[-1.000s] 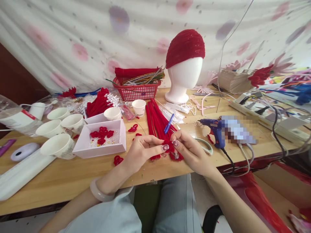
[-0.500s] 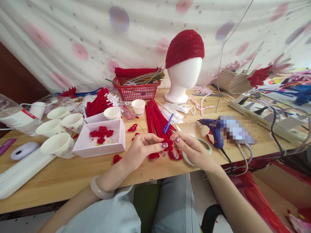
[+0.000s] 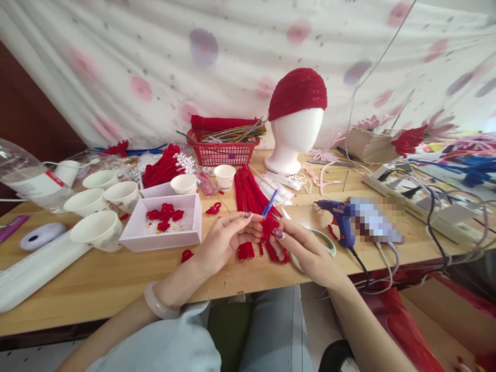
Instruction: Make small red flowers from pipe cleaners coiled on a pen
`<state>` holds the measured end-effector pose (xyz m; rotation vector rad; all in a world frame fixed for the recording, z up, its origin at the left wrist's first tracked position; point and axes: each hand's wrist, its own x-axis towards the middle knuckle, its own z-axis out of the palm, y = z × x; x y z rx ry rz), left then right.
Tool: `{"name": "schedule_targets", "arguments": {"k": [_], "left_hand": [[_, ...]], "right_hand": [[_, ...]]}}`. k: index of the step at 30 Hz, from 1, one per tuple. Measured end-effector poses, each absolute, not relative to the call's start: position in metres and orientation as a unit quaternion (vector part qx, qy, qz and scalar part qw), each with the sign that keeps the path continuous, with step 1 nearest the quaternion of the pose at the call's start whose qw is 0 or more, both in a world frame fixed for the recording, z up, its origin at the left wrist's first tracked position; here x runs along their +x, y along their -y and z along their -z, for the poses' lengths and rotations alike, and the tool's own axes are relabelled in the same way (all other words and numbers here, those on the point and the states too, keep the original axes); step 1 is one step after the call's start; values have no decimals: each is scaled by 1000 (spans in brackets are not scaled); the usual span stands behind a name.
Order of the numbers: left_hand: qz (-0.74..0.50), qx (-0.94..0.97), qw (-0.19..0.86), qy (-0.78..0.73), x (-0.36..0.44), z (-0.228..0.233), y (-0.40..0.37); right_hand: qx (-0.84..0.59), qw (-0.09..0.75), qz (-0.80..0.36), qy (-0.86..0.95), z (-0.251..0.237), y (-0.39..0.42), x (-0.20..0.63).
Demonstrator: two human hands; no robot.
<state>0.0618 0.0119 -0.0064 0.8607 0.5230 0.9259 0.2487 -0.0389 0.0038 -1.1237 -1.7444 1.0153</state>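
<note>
Over the front of the table, my right hand [image 3: 306,245] pinches a small red fuzzy flower [image 3: 268,229], its thumb lying against the flower's right side. My left hand [image 3: 228,232] is at the flower's left edge, with loosely curled fingers and the thumb lifted off the petals; whether its fingertips touch the flower is unclear. Beneath and behind the hands lie red fuzzy stems [image 3: 248,191] with a blue pen [image 3: 270,202] on top. A roll of pale green tape [image 3: 329,243] is partly hidden behind my right hand.
Left stands a white box [image 3: 160,243] with beads and red flowers, near several paper cups [image 3: 96,232]. A blue glue gun [image 3: 341,217] and a power strip [image 3: 426,217] are right. Behind are a red basket [image 3: 225,155] and a white foam head [image 3: 296,137] wearing a red cap.
My left thumb has come off the flower and lifted. My right thumb has moved down onto the flower's side. The camera view has tilted slightly upward.
</note>
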Motion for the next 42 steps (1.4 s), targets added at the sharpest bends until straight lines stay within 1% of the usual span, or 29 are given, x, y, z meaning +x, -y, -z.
{"name": "schedule_targets", "arguments": {"k": [3, 6, 9, 12, 15, 17, 19, 23, 26, 28, 29, 34, 36, 37, 39, 41, 42], "left_hand": [[-422, 428, 759, -248, 61, 7, -11], [-416, 487, 719, -270, 61, 7, -8], [-408, 522, 686, -299, 62, 7, -6], [-418, 511, 682, -316, 63, 7, -7], [-433, 480, 688, -331, 62, 6, -9], [-441, 465, 687, -341, 61, 5, -11], [-449, 456, 686, -345, 61, 4, -12], [-457, 452, 688, -338, 60, 2, -12], [-460, 444, 696, -327, 58, -1, -12], [-462, 436, 704, -317, 57, -3, -12], [-462, 435, 707, -312, 56, -4, -12], [-458, 443, 709, -301, 50, -11, -9], [-460, 448, 709, -292, 46, -13, -7], [-461, 449, 711, -283, 44, -14, -7], [-465, 448, 717, -262, 40, -15, -7], [-477, 448, 717, -240, 36, -15, -9], [-487, 450, 713, -228, 35, -14, -10]], "right_hand": [[-447, 405, -405, 687, -3, 39, 250], [-440, 404, -414, 687, -1, 39, 247], [-444, 384, -407, 700, -6, 38, 248], [-475, 301, -343, 752, -19, 41, 258], [-564, 204, -227, 767, -28, 48, 280], [-642, 151, -133, 740, -24, 53, 296], [-667, 117, -71, 733, -13, 55, 307], [-654, 84, -26, 751, 8, 50, 315], [-697, 36, 22, 716, 12, 46, 312], [-712, 5, 26, 701, 10, 45, 309], [-711, 3, 20, 703, 9, 46, 308], [-711, 67, -66, 697, 5, 53, 304], [-722, 114, -110, 674, 2, 57, 307], [-723, 153, -136, 660, 0, 59, 310], [-703, 273, -204, 624, -5, 62, 316], [-661, 396, -295, 565, -10, 65, 322], [-642, 438, -341, 529, -12, 66, 324]]}}
